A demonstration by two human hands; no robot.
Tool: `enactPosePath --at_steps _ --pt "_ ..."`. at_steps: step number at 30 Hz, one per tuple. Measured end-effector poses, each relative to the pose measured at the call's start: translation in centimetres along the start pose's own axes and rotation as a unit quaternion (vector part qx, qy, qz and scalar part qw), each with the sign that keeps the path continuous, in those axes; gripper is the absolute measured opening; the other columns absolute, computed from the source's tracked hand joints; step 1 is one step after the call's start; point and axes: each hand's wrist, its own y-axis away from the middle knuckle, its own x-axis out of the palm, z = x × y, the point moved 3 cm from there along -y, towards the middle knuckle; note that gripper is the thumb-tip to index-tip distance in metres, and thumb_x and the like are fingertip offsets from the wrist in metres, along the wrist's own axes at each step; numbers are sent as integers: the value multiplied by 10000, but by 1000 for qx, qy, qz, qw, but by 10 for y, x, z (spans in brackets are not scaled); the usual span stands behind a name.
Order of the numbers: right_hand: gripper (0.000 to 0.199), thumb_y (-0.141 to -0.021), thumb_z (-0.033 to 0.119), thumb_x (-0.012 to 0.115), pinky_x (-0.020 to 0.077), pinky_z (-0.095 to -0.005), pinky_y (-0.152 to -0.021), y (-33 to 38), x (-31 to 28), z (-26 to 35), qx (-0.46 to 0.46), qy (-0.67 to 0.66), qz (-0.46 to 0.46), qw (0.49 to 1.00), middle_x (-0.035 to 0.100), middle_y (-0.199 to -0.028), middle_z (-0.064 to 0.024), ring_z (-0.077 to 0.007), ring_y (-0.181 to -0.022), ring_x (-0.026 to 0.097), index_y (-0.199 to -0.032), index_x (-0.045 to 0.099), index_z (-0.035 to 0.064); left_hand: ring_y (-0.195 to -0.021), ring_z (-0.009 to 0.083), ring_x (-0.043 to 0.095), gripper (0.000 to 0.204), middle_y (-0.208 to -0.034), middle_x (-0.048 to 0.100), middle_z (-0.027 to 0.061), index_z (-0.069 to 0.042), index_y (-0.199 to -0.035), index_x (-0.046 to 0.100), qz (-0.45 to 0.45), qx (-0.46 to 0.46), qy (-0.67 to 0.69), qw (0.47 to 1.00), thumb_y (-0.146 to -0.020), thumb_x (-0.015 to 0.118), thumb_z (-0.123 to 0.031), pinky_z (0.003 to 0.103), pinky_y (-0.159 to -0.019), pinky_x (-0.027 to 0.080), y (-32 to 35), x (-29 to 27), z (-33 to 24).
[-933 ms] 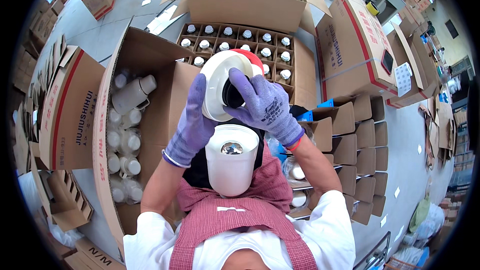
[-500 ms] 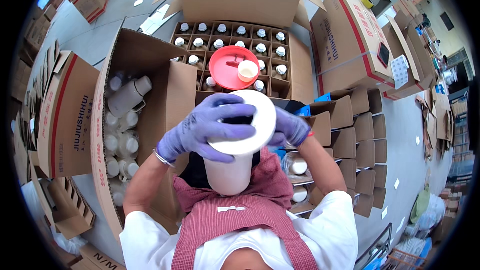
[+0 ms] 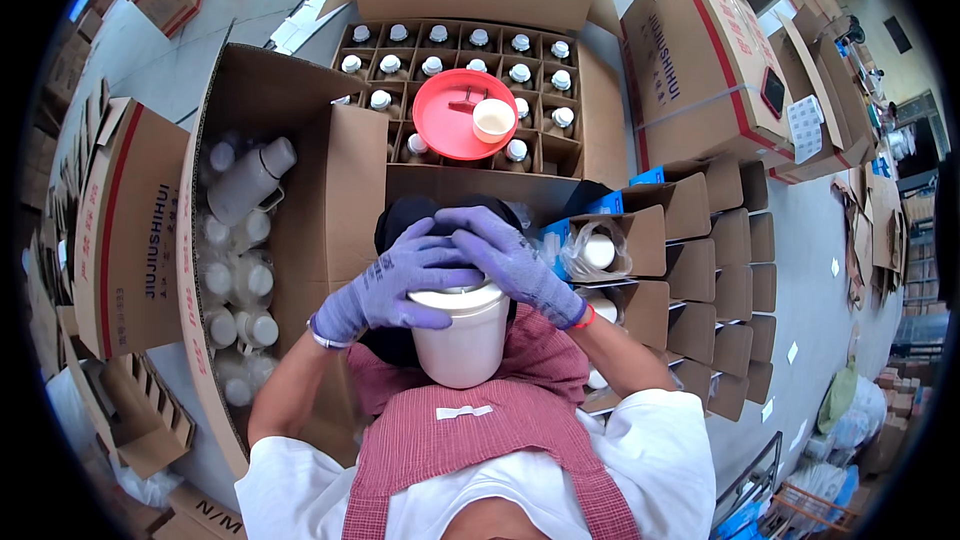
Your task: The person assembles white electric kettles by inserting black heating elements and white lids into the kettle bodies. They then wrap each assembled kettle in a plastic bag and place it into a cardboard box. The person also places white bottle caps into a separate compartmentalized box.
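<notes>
White container (image 3: 460, 348) sits approx. upright in the lap, mouth up, against the red checked apron (image 3: 465, 438). L hand (image 3: 408, 275) has its grip bent over the lid (image 3: 468, 297), thumb at the near rim, fingers across the top, pinching the lid edge. R hand (image 3: 512, 265) lies over the top from the other side; thumb hidden, so can't tell if its grip pinches or just presses.

Handling (est.): body prob. stiff, light-to-med. weight, smooth & a bit slippery; knit gloves should help. Best hold: lid rim w/ one hand, round wall w/ the other.

Materials: satin white wall, rounded, tapering to base; gloves purple, fabric. Beyond: shallow red plastic dish (image 3: 438, 138) w/ small cream cup (image 3: 494, 120), over white-capped bottles (image 3: 520, 72) in cardboard dividers.
</notes>
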Motion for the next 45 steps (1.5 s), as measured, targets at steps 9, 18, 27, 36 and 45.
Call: enactPosePath --at_steps 9,18,27,36,45 --pt "587 -962 376 558 407 -421 -1049 33 -32 32 53 171 124 976 500 -1371 -249 -380 -1266 492 -1396 460 -8 -1334 255 436 446 -1389 518 147 13 -1370 507 -323 -200 310 872 -1002 445 -231 366 -1134 305 26 47 -2" --pt "360 -961 288 508 496 -453 -604 183 -53 9 88 345 244 902 619 -725 -136 -318 -595 618 -1293 571 165 -936 152 648 568 -1068 659 118 60 -1343 503 -215 -482 506 682 -907 675 -262 274 -834 527 54 106 -22" --pt "440 -1015 167 461 362 -321 -1100 124 -11 -20 223 -308 -192 905 463 -1418 -127 -234 -1312 452 -1429 417 27 -1149 253 630 280 -1182 682 103 -72 -1104 692 -201 -172 41 964 -838 623 -122 392 -1024 459 16 38 -58" --pt "519 -960 145 564 402 -351 -1070 88 -48 -18 -68 134 -175 973 495 -1359 -147 -219 -1255 492 -1430 384 18 -1060 286 675 258 -1007 727 124 -9 -1012 717 -269 -153 84 947 -832 550 -90 405 -1004 478 -11 21 -46" --pt "480 -963 310 532 413 -357 -1054 62 -60 6 10 3 -91 996 539 -1300 -161 -279 -1228 515 -1327 476 2 -1050 277 677 319 -1032 726 118 -6 -1044 712 -259 -169 107 945 -774 579 -111 428 -1015 471 -19 16 -52"
